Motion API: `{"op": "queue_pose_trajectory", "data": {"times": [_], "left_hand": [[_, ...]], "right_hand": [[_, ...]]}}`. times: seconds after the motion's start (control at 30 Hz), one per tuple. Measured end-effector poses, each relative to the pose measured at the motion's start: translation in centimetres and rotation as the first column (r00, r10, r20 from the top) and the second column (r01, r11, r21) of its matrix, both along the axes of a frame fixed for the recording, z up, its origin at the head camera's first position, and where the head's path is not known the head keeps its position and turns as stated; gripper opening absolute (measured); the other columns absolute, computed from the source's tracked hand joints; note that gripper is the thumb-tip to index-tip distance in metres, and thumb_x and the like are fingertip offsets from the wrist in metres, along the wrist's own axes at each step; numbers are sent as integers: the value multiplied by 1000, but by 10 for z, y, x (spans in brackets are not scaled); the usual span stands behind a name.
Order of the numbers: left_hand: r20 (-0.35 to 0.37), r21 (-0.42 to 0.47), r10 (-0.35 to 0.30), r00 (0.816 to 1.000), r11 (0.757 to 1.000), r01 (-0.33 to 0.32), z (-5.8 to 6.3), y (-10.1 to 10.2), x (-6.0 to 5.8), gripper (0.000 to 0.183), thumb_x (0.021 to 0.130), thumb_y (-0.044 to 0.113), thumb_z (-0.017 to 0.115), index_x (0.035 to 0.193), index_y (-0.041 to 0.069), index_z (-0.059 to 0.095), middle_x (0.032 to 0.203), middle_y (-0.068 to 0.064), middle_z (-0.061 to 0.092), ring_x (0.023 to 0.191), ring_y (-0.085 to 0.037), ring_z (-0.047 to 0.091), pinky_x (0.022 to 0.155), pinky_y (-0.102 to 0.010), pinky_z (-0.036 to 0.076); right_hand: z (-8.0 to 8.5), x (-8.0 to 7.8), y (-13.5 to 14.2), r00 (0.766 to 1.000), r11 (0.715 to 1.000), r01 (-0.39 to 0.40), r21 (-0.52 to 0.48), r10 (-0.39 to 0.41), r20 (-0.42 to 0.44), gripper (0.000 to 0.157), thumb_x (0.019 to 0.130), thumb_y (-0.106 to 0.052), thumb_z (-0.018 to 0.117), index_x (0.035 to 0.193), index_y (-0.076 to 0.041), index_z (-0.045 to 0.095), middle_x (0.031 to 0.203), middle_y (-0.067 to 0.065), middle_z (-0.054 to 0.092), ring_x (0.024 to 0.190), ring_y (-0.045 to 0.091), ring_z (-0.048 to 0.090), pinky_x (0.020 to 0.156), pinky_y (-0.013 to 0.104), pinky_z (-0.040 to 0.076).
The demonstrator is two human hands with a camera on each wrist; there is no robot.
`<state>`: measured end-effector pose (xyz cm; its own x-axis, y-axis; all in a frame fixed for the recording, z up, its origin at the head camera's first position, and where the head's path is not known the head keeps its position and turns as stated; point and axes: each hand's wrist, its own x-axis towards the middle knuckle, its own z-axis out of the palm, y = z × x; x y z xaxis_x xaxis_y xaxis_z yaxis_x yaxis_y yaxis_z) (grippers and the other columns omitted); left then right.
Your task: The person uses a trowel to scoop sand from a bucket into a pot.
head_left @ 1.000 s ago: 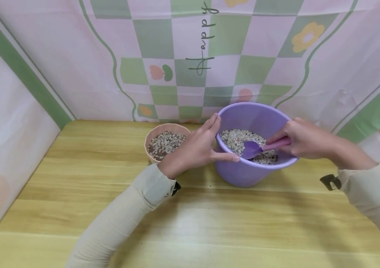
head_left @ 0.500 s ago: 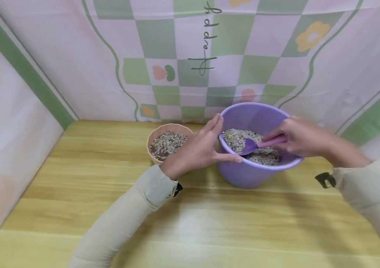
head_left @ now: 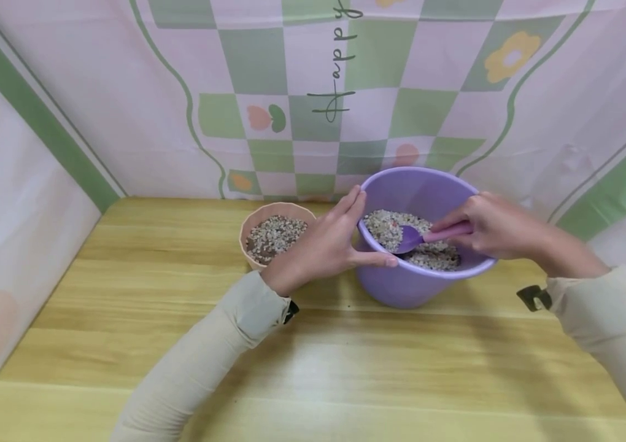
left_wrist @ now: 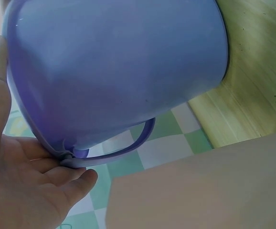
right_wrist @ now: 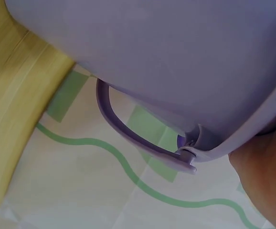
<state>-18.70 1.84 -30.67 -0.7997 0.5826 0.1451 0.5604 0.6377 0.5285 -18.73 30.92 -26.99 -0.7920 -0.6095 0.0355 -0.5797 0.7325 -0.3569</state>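
A purple bucket holds small mixed pebbles and leans slightly on the table. My left hand holds its left rim, thumb along the front and fingers farther back. In the left wrist view those fingers lie by the hinge of the bucket's handle. My right hand grips the pink handle of a small purple shovel inside the bucket. The shovel's blade sits among the pebbles near the front wall. Left of the bucket, a pink bowl contains similar pebbles, partly hidden behind my left hand.
The wooden table meets a patterned cloth backdrop close behind the bucket and bowl. More printed cloth hangs on the left side. A tiny dark speck lies on the table in front of the bucket.
The shovel's blade has shifted slightly left among the pebbles, and my right hand has moved a little with it. My left hand stays on the rim.
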Motion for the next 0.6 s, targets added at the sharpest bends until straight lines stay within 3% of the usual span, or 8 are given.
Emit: {"op": "queue_pose_trajectory", "data": {"times": [0.2, 0.6], "left_hand": [[12, 6, 1, 1000, 1000, -1, 1, 0, 0, 127, 71, 77, 69, 159, 7, 11, 166, -10, 1, 147, -33, 25, 113, -44, 30], [22, 14, 3, 1000, 1000, -3, 0, -1, 0, 128, 71, 77, 69, 160, 8, 9, 166, -9, -1, 147, -33, 23, 113, -45, 30]], "right_hand": [[-2, 2, 3, 999, 998, -5, -65, 2, -51, 34, 74, 9, 79, 104, -7, 78, 91, 6, 77, 75, 20, 74, 56, 18, 55], [-3, 5, 2, 991, 997, -11, -78, 0, -137, 32, 75, 5, 81, 102, -12, 80, 95, 9, 76, 81, 30, 72, 53, 19, 54]]}}
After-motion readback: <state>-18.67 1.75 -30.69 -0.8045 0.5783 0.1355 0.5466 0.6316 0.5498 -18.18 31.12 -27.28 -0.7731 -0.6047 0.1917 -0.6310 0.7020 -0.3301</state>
